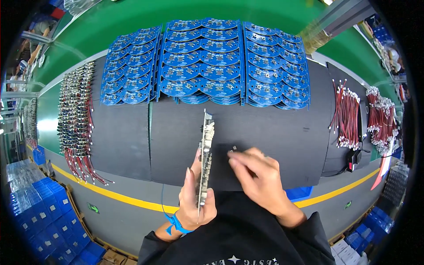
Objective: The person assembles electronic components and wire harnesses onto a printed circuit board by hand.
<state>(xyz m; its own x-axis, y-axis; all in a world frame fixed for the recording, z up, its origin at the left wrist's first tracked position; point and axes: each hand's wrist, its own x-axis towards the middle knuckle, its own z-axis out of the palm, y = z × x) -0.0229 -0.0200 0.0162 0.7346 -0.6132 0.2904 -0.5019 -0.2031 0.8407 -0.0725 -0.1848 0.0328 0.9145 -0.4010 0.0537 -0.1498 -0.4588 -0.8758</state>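
While the left hand [196, 205] has a circuit board [203, 165] gripped between thumb and fingers, held edge-up over the black table [287, 141], the right hand [260, 174] is near it with thumb and finger drawn together. Some tiny pale bit [234, 148] shows right by those fingertips, but honestly can't tell from where I'm standing if they're pinching it. Blue boards [201, 57] sit piled up past the hands, red wires [349, 117] off to the right.

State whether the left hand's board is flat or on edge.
On edge: in the left hand, the board shows as a narrow strip.
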